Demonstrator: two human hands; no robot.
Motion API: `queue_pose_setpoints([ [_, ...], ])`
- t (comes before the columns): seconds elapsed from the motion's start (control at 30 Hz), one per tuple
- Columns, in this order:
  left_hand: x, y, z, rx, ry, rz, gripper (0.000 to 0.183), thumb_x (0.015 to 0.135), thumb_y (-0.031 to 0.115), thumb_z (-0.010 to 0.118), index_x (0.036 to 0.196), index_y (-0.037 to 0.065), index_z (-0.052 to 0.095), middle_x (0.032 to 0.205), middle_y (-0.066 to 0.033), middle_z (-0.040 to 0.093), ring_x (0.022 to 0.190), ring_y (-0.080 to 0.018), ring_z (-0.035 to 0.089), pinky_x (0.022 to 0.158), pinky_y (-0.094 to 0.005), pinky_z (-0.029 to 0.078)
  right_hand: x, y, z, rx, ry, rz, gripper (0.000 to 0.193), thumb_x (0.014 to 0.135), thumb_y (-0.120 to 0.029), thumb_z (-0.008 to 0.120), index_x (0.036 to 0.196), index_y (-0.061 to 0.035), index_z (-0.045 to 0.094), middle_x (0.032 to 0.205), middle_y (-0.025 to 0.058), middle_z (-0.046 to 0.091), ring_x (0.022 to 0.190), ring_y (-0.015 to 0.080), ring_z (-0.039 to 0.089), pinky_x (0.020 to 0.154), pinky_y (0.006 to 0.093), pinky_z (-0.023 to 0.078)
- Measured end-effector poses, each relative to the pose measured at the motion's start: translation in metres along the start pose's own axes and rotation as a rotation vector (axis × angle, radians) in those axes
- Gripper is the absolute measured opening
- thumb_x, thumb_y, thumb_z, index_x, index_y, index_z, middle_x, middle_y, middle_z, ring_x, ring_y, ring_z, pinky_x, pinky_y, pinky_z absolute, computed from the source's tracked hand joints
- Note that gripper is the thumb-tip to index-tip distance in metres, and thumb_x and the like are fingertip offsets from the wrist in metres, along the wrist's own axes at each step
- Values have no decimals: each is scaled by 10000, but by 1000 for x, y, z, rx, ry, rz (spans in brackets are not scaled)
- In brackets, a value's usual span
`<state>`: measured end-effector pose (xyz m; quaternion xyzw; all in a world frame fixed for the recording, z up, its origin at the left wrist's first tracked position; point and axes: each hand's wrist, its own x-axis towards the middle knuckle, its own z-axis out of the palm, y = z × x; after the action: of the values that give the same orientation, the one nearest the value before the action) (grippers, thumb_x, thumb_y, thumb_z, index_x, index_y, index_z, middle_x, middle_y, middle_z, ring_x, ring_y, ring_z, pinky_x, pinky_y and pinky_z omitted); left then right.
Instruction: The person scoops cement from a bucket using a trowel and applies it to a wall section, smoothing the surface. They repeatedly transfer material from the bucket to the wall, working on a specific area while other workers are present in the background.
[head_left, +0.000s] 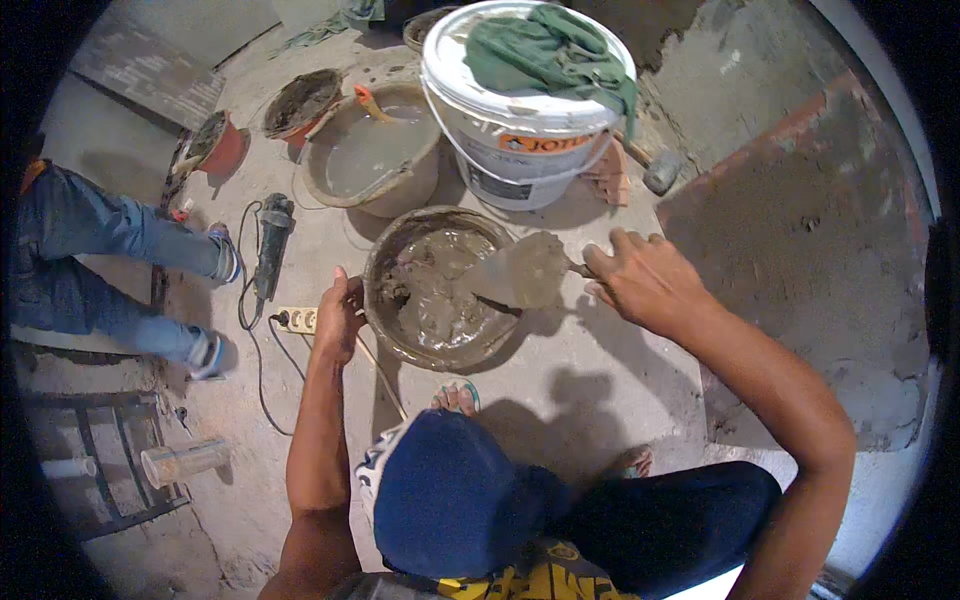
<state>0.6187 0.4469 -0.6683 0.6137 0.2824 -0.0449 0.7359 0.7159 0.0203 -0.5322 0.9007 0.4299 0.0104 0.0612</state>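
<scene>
A round basin (375,325) of wet grey mortar (435,285) stands on the floor before me. My left hand (342,315) is at its left rim, fingers along the outside and thumb near the edge, closed on it. In my right hand (635,275) is the handle of a trowel (525,270), with fingers wrapped round it. The trowel's broad, mortar-smeared blade points left, over the basin's right rim. Its lower edge is at the mortar; whether it dips in, I cannot tell.
Behind are a tub of grey water (365,160), a white lidded bucket (520,150) with a green cloth (540,55), and a hammer (662,172). An angle grinder (272,245), cord and socket strip (297,320) lie left. Another person's jeans-clad legs (130,230) stand beyond. A mortar-coated board (800,250) is right.
</scene>
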Motion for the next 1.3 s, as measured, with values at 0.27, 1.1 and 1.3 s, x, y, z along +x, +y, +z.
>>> queue_pose_setpoints([
  [0.27,-18,-15,42,-145,48,209,507,1059,479,512,803,52,604,745,-19,573,638,-107,472,580,-301,379,62,-20,23,-81,-204,109,224,925,-170,578,1102,-32,581,878,167,670,780,312,738,630,427,599],
  [1.1,-39,1,96,-45,-129,211,828,1063,630,286,1317,-90,607,764,-64,614,784,-147,555,696,-310,439,-17,-73,122,734,20,336,354,879,-315,761,1066,-42,636,976,164,705,844,374,711,683,460,572],
  [1.3,-41,18,102,-108,-201,173,852,1047,651,288,1347,-98,561,1238,-203,665,1113,-288,648,963,-413,501,-37,-93,158,866,311,358,364,858,-298,780,1054,-25,639,932,174,685,814,380,699,696,451,565],
])
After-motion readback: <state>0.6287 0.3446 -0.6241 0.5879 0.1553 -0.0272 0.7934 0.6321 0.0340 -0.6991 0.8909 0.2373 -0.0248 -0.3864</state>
